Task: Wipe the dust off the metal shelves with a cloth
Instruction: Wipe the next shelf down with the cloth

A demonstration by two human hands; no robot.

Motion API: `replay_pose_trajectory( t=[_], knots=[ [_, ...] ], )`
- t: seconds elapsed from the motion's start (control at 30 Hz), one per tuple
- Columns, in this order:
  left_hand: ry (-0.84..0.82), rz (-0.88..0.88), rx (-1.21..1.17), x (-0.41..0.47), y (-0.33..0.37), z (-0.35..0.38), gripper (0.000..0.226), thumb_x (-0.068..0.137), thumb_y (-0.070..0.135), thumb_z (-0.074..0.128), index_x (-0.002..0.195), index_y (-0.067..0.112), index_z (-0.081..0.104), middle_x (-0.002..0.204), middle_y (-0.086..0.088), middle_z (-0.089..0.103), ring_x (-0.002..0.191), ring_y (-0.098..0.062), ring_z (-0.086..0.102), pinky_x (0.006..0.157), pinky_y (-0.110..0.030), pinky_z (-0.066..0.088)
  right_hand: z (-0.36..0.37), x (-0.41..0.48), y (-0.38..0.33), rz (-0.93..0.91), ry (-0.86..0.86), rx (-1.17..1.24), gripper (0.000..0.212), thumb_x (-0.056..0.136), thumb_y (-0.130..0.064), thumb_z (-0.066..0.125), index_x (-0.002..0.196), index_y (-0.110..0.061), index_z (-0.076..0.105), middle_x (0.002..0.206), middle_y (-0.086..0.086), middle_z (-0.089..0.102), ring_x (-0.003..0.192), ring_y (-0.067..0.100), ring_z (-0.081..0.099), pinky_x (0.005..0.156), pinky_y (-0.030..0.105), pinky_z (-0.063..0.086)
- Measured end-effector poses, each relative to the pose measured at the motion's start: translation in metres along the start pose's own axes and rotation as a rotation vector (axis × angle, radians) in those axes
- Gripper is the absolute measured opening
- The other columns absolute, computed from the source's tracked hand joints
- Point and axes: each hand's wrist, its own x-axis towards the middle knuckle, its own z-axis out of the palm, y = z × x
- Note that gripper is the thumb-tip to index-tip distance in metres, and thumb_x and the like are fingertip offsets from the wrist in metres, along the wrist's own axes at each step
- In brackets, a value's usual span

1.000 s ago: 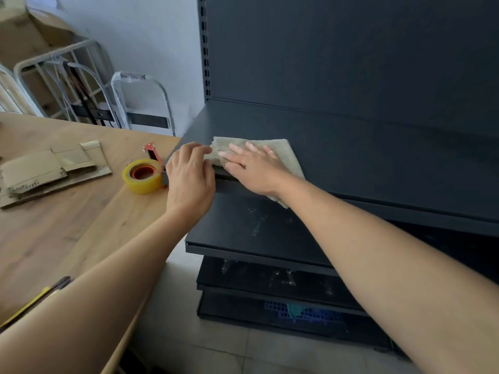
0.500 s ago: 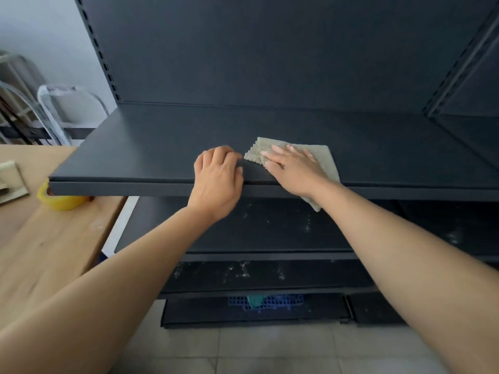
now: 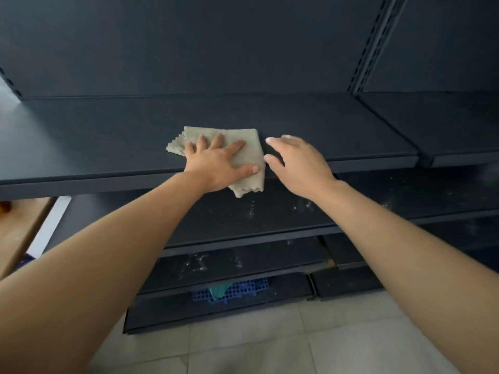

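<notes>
Hands have swapped: the left hand (image 3: 216, 163) is on the cloth (image 3: 247, 147) now, and the right hand (image 3: 299, 163) has come off it.
Left palm lies flat, fingers straight and spread, pressing the beige cloth onto the front edge of the top shelf (image 3: 108, 136), one corner drooping over the lip. Right hand hovers just beside it, fingers loose, holding nothing. The lower shelf (image 3: 270, 214) underneath shows white dusty specks.

Head view, single: looked forward and down at close range; shelf (image 3: 108, 147) under and beyond the fingers (image 3: 201, 142), floor tiles (image 3: 270, 346) below.
</notes>
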Motion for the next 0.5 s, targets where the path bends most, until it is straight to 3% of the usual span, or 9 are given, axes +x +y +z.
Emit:
replay_pose_trajectory(
  t=[0.13, 0.3, 0.4, 0.5],
  knots=[
    [0.043, 0.033, -0.046, -0.014, -0.001, 0.001, 0.065, 0.086, 0.061, 0.04, 0.144, 0.038, 0.02, 0.156, -0.002, 0.014, 0.143, -0.031, 0.006, 0.115, -0.048, 0.001, 0.011, -0.011, 0.004, -0.115, 0.0, -0.097, 0.036, 0.1, -0.033, 0.041, 0.123, -0.007, 0.052, 0.116, 0.006, 0.064, 0.116, 0.026, 0.047, 0.09, 0.042, 0.042],
    [0.317, 0.177, -0.079, -0.048, -0.013, 0.016, 0.048, 0.091, 0.015, 0.051, 0.138, 0.019, 0.041, 0.147, -0.011, 0.037, 0.136, -0.035, 0.03, 0.113, -0.045, 0.019, 0.02, -0.019, -0.007, -0.234, 0.103, -0.031, 0.03, 0.098, -0.023, 0.048, 0.115, -0.003, 0.062, 0.105, 0.011, 0.066, 0.101, 0.031, 0.055, 0.082, 0.041, 0.044],
    [0.506, 0.263, 0.044, -0.069, -0.037, 0.028, 0.047, 0.08, -0.003, 0.059, 0.124, 0.011, 0.056, 0.129, -0.017, 0.056, 0.117, -0.042, 0.052, 0.096, -0.05, 0.041, 0.029, -0.023, -0.022, -0.311, 0.096, 0.001, 0.028, 0.096, -0.021, 0.05, 0.11, -0.002, 0.065, 0.101, 0.012, 0.067, 0.094, 0.032, 0.059, 0.078, 0.042, 0.046],
    [0.563, 0.317, 0.192, -0.09, -0.067, 0.045, 0.043, 0.079, 0.0, 0.058, 0.119, 0.012, 0.058, 0.111, -0.014, 0.063, 0.095, -0.035, 0.058, 0.083, -0.044, 0.046, 0.048, -0.026, -0.043, -0.391, 0.001, -0.001, 0.029, 0.096, -0.024, 0.047, 0.102, -0.004, 0.068, 0.099, 0.009, 0.067, 0.092, 0.03, 0.059, 0.077, 0.041, 0.047]
  ],
)
